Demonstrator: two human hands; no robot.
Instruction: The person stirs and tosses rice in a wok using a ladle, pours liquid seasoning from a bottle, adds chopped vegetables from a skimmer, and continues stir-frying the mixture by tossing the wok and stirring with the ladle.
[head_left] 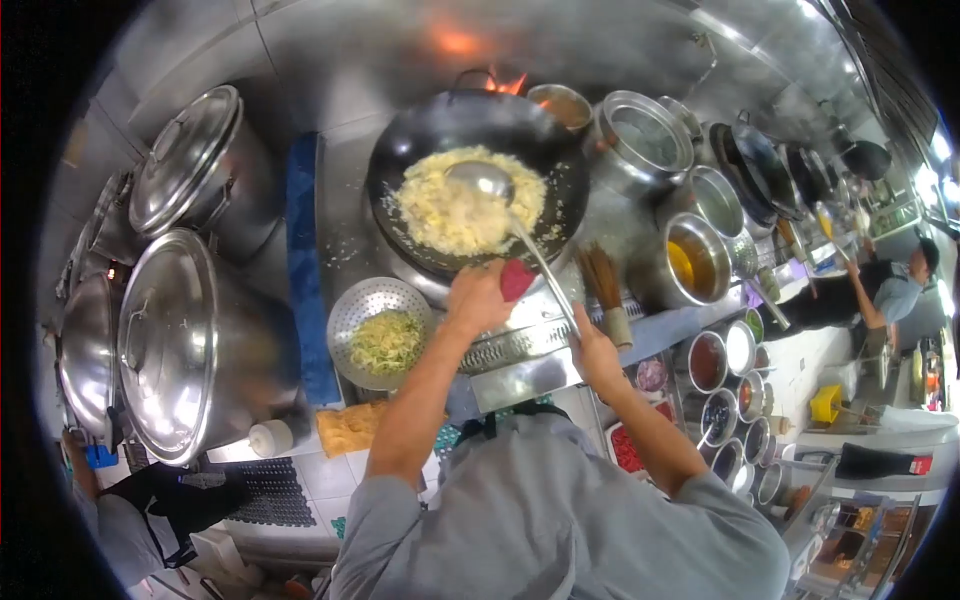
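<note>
A large black wok [400,165] sits on the stove with yellow, grainy food that looks like egg fried rice [440,215] in it. My left hand [480,298] is closed at the wok's near rim, gripping it with a red cloth [516,280]. The handle of a metal ladle [482,180] is wrapped in my right hand [597,350], and its bowl rests on the food. Left of my left forearm, a perforated strainer [352,305] holds shredded pale-green vegetables [387,342].
Flames [506,84] rise behind the wok. Big lidded pots [165,340] stand at left. A bamboo brush [600,280] and a pot of yellow liquid [682,268] are at right, beside several ingredient tubs [707,362]. One person [895,290] works far right, another [130,525] lower left.
</note>
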